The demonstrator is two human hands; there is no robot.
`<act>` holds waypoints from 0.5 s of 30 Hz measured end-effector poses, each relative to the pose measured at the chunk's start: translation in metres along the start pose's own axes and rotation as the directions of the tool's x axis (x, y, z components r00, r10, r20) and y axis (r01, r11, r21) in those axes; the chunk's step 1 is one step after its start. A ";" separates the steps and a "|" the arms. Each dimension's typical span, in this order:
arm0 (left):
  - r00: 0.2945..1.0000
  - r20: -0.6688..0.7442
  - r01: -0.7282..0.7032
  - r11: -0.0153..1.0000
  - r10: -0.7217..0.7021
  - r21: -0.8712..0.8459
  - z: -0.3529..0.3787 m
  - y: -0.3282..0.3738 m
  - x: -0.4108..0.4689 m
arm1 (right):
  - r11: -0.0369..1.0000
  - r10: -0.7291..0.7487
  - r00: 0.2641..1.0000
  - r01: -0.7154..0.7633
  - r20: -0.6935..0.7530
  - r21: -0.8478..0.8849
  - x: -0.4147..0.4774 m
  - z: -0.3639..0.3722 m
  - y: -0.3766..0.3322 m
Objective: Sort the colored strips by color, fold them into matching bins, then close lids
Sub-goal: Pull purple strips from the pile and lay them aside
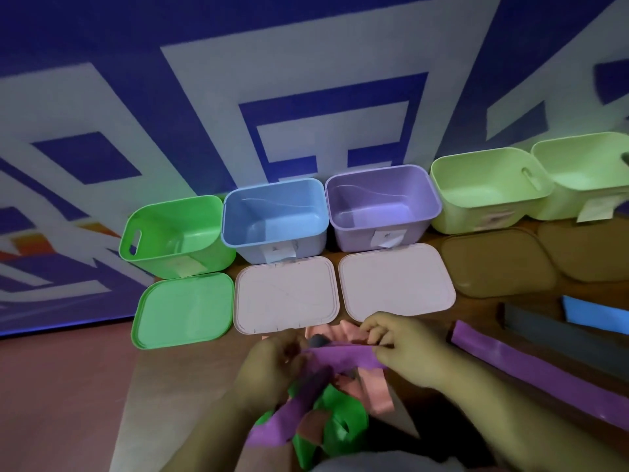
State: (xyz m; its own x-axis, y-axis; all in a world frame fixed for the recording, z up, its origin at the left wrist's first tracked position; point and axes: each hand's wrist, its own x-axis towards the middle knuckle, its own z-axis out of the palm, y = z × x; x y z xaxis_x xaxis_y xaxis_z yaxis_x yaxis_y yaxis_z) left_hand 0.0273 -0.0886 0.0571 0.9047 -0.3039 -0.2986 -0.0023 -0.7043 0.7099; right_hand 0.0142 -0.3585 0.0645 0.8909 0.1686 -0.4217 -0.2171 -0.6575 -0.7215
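Observation:
Both hands hold one purple strip (343, 354) stretched between them above a tangled pile of pink strips (371, 386) and green strips (337, 420). My left hand (272, 366) pinches its left part, and the strip's tail hangs down toward the bottom. My right hand (405, 345) pinches its right end. Open bins stand in a row behind: green bin (177, 233), blue bin (275, 219), purple bin (381, 206), and two pale green bins (486, 192), (585, 172). A lid lies flat in front of each bin.
In front of the bins lie a green lid (183, 308), two pinkish lids (286, 294), (394, 281) and two brown lids (493, 264). On the right lie a long purple strip (544, 369), a dark grey strip (558, 332) and a blue strip (595, 311). A blue-and-white patterned wall rises behind.

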 end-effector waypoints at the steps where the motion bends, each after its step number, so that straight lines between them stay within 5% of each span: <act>1: 1.000 -0.011 -0.008 1.000 0.008 0.002 0.000 0.002 -0.002 | 1.000 -0.018 1.000 0.018 -0.018 0.008 -0.003 -0.002 -0.002; 15: 0.999 -0.038 -0.025 0.958 0.014 -0.286 0.007 0.039 -0.020 | 0.984 -0.176 0.977 0.172 -0.119 -0.036 -0.040 -0.033 -0.031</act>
State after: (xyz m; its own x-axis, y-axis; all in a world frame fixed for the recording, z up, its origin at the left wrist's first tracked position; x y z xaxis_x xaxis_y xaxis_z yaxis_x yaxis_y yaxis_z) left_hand 0.0057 -0.1145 0.0858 0.9202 -0.2893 -0.2637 0.0971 -0.4840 0.8696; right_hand -0.0012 -0.3688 0.1222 0.9563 0.1927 -0.2201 -0.0457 -0.6448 -0.7630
